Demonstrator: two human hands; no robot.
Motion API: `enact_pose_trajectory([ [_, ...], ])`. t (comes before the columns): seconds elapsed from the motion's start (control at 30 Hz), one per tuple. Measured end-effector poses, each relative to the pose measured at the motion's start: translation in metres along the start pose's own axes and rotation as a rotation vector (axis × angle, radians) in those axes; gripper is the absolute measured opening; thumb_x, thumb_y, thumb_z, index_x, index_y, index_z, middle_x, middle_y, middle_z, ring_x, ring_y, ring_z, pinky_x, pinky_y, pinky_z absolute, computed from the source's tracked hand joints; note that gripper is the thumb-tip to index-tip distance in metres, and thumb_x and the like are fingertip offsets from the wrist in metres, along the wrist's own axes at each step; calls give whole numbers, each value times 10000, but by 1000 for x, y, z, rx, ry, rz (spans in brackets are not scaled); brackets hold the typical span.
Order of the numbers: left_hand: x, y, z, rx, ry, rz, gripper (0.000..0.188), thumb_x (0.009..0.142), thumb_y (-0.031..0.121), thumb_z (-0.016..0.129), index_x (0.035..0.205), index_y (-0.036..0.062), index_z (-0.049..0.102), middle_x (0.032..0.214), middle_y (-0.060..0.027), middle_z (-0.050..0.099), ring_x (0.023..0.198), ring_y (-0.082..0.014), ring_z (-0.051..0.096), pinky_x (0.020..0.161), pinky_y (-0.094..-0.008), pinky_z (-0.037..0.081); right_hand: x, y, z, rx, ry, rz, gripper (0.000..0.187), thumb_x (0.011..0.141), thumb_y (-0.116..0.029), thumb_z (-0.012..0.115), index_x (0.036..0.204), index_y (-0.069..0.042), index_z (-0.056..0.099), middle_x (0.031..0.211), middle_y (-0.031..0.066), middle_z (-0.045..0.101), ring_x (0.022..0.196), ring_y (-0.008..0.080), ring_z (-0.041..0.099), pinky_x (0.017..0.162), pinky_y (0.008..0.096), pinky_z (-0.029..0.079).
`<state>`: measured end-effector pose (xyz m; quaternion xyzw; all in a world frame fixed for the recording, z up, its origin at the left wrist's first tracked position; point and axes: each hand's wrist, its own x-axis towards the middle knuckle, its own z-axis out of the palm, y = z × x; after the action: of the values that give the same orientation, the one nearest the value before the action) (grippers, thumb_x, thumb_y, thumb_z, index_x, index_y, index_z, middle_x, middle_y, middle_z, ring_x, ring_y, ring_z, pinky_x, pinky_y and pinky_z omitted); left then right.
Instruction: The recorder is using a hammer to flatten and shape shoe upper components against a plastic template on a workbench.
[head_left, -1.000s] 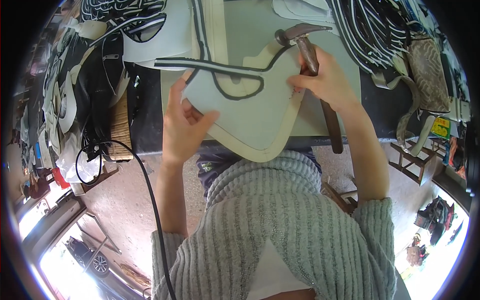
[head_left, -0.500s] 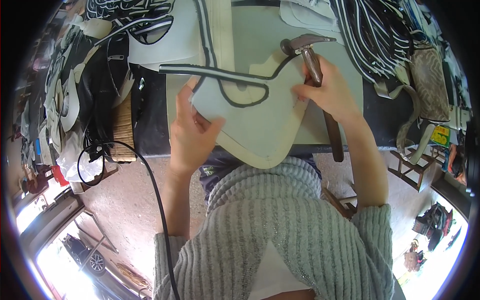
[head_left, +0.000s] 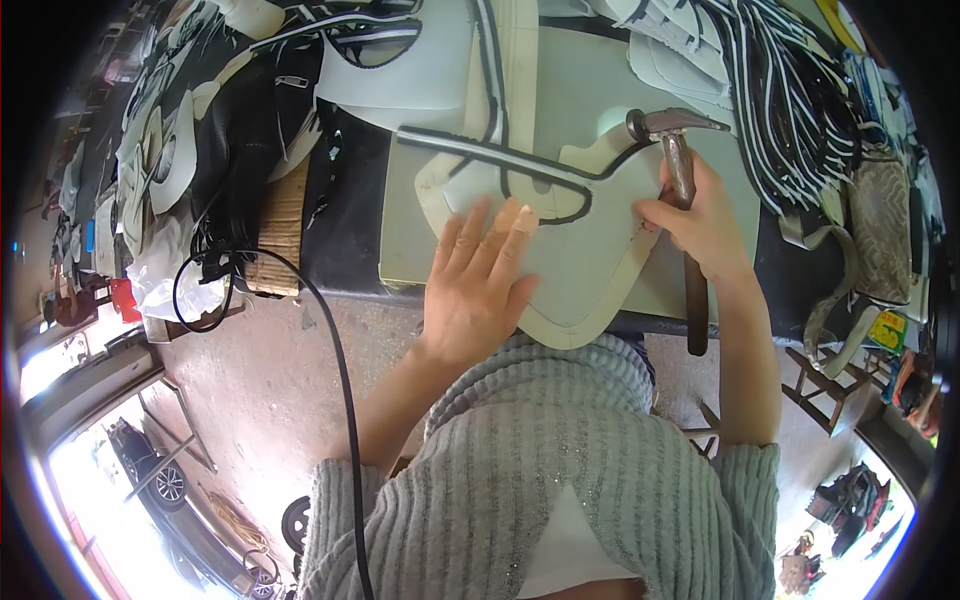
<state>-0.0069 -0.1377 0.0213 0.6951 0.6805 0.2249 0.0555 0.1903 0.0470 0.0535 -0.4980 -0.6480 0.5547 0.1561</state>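
Pale panel [head_left: 590, 270] under left hand [head_left: 475, 298]; right hand [head_left: 708, 228], gripping hammer [head_left: 679, 168], at edge

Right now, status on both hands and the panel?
Left hand open, palm down over pale panel. Right hand holding hammer at panel's right edge. Striped strip across panel's upper part.

Hands: two (left hand [head_left: 478, 300], right hand [head_left: 708, 225]). Hammer [head_left: 679, 165]: one. Curved grey panel [head_left: 585, 270] under left hand: one. Black cable [head_left: 348, 410]: one. White bottle [head_left: 252, 16]: one. Plastic bag [head_left: 180, 288]: one. Yellow packet [head_left: 888, 330]: one. Zipper pull [head_left: 292, 82]: one. Car [head_left: 150, 470]: one. Striped strips [head_left: 780, 110], right-hand heap: many, overlapping, no firm tally. White sheets [head_left: 680, 72] beside them: several, stacked, exact number hidden.
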Motion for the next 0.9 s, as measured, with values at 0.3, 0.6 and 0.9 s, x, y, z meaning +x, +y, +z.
enact_pose_trajectory([
  [0.3, -4, -5, -2, -76, 63, 14, 595, 842, 202, 721, 1330, -50, 491, 1347, -185, 568, 1296, -421, 495, 1074, -563, 375, 5, 10, -1, -40, -15, -49, 343, 729, 17, 754, 888, -42, 455, 688, 7, 481, 594, 114, 603, 540, 272, 462],
  [0.6, 41, 21, 4, -308, 75, 258, 515, 824, 89, 682, 1303, -11, 520, 1359, -183, 532, 1283, -402, 496, 1067, -526, 404, 3, 12, -1, -104, 14, -131, 303, 761, -23, 755, 894, -35, 483, 685, 19, 522, 577, 124, 611, 522, 275, 443],
  [0.9, 46, 25, 18, -173, -200, 245, 557, 864, 111, 630, 1387, 4, 470, 1450, -194, 467, 1356, -387, 433, 1124, -510, 349, 12, 2, -46, 57, 161, -14, 241, 842, -95, 704, 853, -36, 471, 742, 46, 611, 665, 141, 678, 572, 276, 478],
])
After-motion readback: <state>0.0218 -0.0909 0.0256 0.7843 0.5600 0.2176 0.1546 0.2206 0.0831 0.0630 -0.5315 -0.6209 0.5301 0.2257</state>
